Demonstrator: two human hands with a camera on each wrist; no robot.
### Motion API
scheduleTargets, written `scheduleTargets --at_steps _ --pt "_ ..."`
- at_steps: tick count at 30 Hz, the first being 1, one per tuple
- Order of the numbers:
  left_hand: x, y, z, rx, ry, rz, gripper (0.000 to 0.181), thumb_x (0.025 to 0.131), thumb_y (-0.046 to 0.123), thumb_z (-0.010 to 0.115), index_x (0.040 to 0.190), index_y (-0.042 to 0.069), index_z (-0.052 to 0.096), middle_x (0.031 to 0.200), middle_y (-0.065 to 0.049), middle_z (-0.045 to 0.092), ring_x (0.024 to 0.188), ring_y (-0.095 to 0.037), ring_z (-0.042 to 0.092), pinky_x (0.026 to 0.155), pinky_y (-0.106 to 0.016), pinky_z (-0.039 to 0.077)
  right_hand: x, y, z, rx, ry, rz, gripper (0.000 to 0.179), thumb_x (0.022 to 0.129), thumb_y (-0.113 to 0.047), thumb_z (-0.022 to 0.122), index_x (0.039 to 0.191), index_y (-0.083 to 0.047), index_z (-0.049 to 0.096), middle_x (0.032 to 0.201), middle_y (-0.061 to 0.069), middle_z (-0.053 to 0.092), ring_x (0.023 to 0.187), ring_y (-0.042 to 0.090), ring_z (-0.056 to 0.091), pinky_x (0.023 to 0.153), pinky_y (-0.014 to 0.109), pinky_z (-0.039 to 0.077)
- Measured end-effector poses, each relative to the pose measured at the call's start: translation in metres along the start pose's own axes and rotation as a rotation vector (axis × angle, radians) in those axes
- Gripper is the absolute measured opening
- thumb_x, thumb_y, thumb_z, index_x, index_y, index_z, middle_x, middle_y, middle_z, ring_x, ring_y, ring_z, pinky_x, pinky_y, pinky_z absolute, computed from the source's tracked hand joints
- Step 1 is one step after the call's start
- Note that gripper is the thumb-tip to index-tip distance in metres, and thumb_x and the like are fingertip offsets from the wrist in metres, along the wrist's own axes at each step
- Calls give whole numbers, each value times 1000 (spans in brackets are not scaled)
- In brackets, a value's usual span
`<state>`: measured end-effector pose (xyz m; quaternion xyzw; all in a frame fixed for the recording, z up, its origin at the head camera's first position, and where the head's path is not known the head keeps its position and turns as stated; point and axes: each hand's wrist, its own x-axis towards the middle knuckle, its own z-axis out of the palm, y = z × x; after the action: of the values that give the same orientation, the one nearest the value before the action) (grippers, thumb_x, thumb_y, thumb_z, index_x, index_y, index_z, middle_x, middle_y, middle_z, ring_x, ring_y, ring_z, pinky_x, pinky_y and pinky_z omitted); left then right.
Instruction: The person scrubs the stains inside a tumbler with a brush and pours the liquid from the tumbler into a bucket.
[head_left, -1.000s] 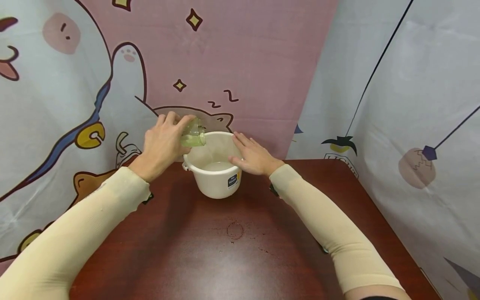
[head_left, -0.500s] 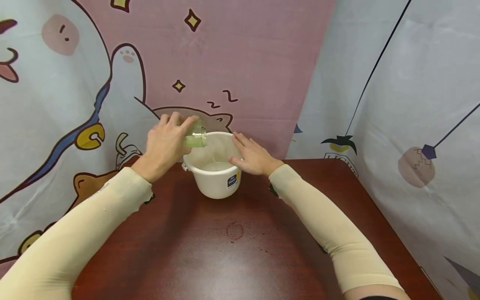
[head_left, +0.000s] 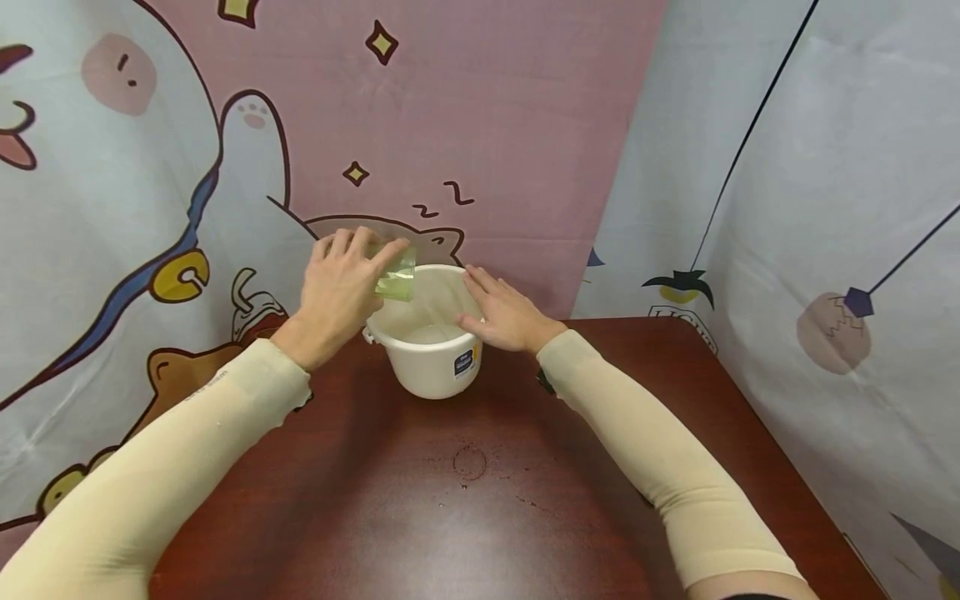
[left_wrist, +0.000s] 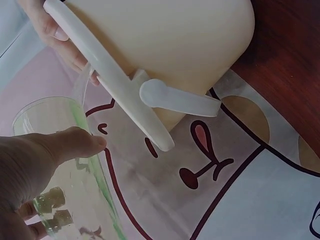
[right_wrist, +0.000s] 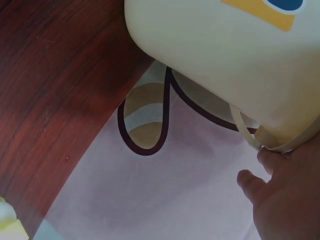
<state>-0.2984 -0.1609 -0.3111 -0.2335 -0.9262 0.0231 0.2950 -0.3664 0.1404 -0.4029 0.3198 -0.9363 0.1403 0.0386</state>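
My left hand (head_left: 341,279) grips a clear, green-tinted drinking glass (head_left: 397,279), tilted with its mouth over the left side of a white bucket (head_left: 431,371). In the left wrist view, the thumb lies along the side of the glass (left_wrist: 70,175), and a thin stream of clear liquid (left_wrist: 81,86) runs from its lip past the bucket's rim (left_wrist: 107,75). Liquid covers the bucket's bottom. My right hand (head_left: 506,312) rests on the right side of the rim, its fingers extended. The bucket stands upright on the table.
The dark red-brown table (head_left: 420,533) has a wet ring (head_left: 470,461) and scattered drops in front of the bucket. A printed cartoon curtain (head_left: 510,125) hangs right behind the table, and more curtain runs along its right side. The bucket's handle (left_wrist: 182,102) hangs at its side.
My left hand has moved slightly right and tipped the glass further, bringing its mouth farther over the bucket. The right hand and the bucket have stayed in place.
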Motion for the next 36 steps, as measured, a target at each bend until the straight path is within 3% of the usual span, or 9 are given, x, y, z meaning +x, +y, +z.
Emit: scheduleTargets --at_steps 9,15,27,36 --pt "-1 7 7 90 101 121 82 88 -3 92 158 32 67 143 -17 67 135 -44 65 121 -65 50 -2 -1 -1 24 0 -5 99 113 -68 40 184 -1 22 197 16 13 185 35 16 149 56 20" --pt "-2 12 9 172 120 185 76 95 -9 85 157 32 67 148 -19 66 138 -44 66 127 -65 48 -4 -2 -2 24 3 -12 100 114 -68 39 184 0 21 197 19 14 185 37 15 149 58 21" --pt "-7 14 9 244 103 251 88 87 -11 91 159 32 66 151 -18 64 142 -41 62 135 -63 42 -2 -2 -2 26 2 -9 95 116 -64 43 185 -2 21 197 17 14 185 36 16 149 55 20" --pt "-9 11 11 298 141 305 88 80 -8 96 154 30 68 147 -18 64 139 -40 62 135 -62 43 -1 -1 -1 38 10 -8 91 117 -59 49 184 -1 25 197 18 15 184 36 17 148 57 23"
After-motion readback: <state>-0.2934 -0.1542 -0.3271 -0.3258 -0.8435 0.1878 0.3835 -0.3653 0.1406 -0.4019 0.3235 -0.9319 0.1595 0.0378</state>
